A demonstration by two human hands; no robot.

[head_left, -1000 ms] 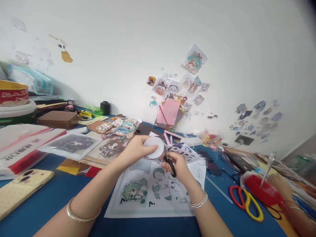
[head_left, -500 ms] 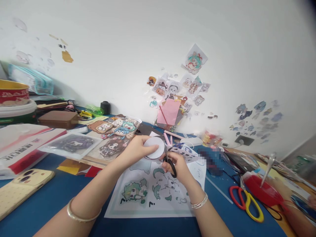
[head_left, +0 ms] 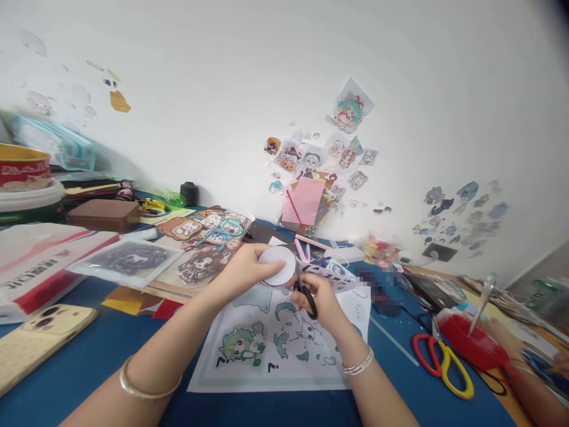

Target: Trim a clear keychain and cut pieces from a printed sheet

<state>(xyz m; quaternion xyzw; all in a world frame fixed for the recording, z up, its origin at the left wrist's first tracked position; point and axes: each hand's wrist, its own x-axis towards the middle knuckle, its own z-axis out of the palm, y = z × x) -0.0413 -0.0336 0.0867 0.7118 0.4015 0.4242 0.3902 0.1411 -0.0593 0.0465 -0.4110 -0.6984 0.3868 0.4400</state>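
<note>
My left hand [head_left: 242, 271] holds a round white paper cutout [head_left: 279, 265] upright above the blue table [head_left: 89, 367]. Black-handled scissors [head_left: 304, 292] are gripped in my right hand [head_left: 320, 299], with the blades at the cutout's right edge. Under both hands lies a white sheet printed with green cartoon figures [head_left: 271, 347]. Each wrist carries a bracelet.
A yellow phone [head_left: 38, 341] lies at the left front. Sticker sheets [head_left: 202, 243] and a red-and-white box [head_left: 40, 267] sit behind it. Red-and-yellow scissors [head_left: 442, 362] and a red bowl [head_left: 473, 347] are to the right, near another person's arm [head_left: 533, 391]. Stickers cover the wall.
My hands stay almost still with the cutout and scissors. The other person's hand at the right has drawn back from the red bowl toward the frame edge.
</note>
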